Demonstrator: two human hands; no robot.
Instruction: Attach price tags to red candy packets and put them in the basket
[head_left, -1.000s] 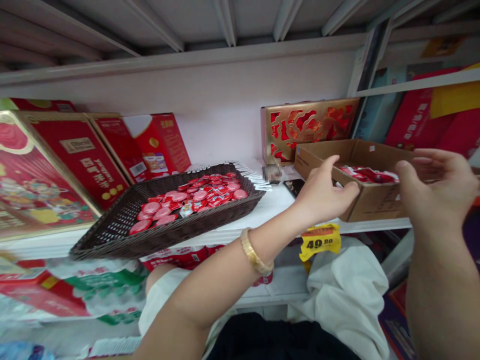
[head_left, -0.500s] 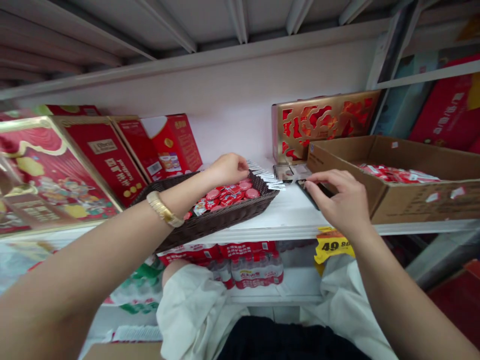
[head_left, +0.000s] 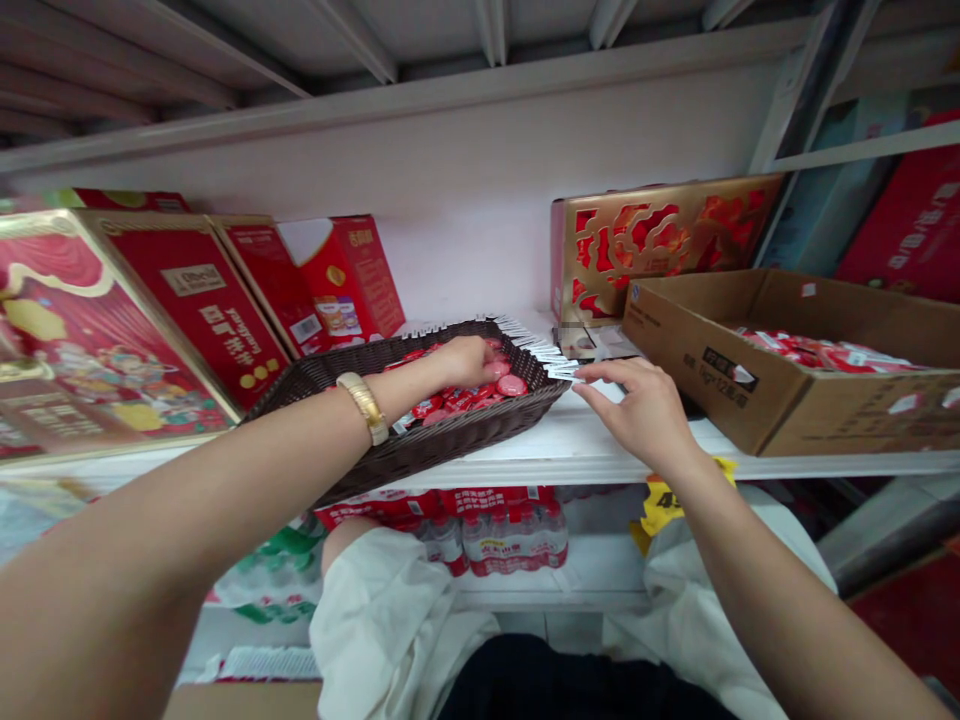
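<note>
The left hand (head_left: 469,362) rests curved among round red sachets (head_left: 511,385), its fingertips hidden, in a dark brown woven basket (head_left: 442,445) kept within reach at the white shelf (head_left: 600,460) edge, while the open right hand (head_left: 639,410) spreads beside its corner.

The woven basket (head_left: 427,450) you're reaching into looks like dark plastic rattan, ribbed and rough, and the sachets (head_left: 511,385) in it are glossy red foil. Your shelf (head_left: 600,450) is smooth, white and painted. To your right, the carton (head_left: 697,370) is matt corrugated cardboard, and the gift box (head_left: 664,240) behind it is shiny gold-finished card. Your bangle (head_left: 365,407) is polished gold-coloured metal. Below, the bottles (head_left: 510,545) are clear plastic, beside soft white cloth (head_left: 390,620).
</note>
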